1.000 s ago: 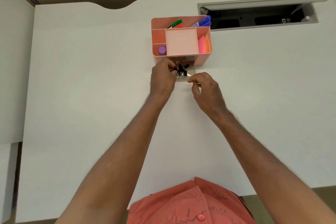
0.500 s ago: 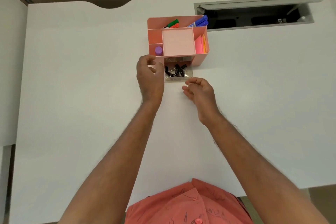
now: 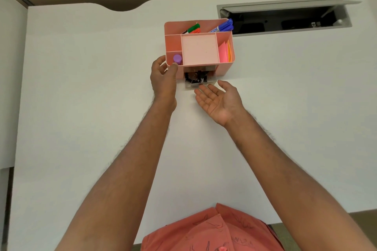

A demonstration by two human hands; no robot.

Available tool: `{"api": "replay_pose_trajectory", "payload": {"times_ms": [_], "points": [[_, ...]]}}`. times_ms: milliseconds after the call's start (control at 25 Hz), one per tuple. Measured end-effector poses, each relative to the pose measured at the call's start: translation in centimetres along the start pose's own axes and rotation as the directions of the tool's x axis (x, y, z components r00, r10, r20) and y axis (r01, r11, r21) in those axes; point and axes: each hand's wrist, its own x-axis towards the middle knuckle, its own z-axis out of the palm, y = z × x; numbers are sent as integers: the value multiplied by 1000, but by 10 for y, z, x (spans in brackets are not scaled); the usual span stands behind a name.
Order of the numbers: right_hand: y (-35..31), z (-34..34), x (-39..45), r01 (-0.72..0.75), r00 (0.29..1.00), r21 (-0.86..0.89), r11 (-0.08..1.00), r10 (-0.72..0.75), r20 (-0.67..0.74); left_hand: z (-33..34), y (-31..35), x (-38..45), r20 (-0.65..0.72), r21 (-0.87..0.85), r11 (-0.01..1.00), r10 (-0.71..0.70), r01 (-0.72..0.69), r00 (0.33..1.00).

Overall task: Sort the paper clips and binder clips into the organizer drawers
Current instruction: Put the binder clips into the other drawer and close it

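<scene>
A pink desk organizer (image 3: 223, 69) stands at the far middle of the white desk. Its clear drawer (image 3: 196, 85) sticks out a little from the front and holds several black binder clips (image 3: 195, 78). My left hand (image 3: 163, 81) grips the organizer's front left corner, thumb on the side wall and fingers on the front. My right hand (image 3: 218, 100) lies palm up with spread fingers, its fingertips right at the drawer's front edge and nothing in it. No paper clips are visible.
The organizer's top holds green and red markers (image 3: 192, 28), a blue marker (image 3: 223, 26), a purple-capped item (image 3: 177, 59) and pink and orange sticky notes (image 3: 224, 52). An open grey cable hatch (image 3: 281, 20) sits at the back right. The desk's rear edge has a curved notch (image 3: 122, 7).
The drawer sits further inside the organizer than before. My left hand left the drawer and moved to the organizer's left corner. My right hand opened and turned palm up.
</scene>
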Motion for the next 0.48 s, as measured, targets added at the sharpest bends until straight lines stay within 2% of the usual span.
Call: {"api": "replay_pose_trajectory", "payload": {"times_ms": [480], "points": [[-17, 29, 11, 28, 999, -82, 996, -26, 22, 1, -3, 5, -17, 29, 999, 21, -21, 1000]]}}
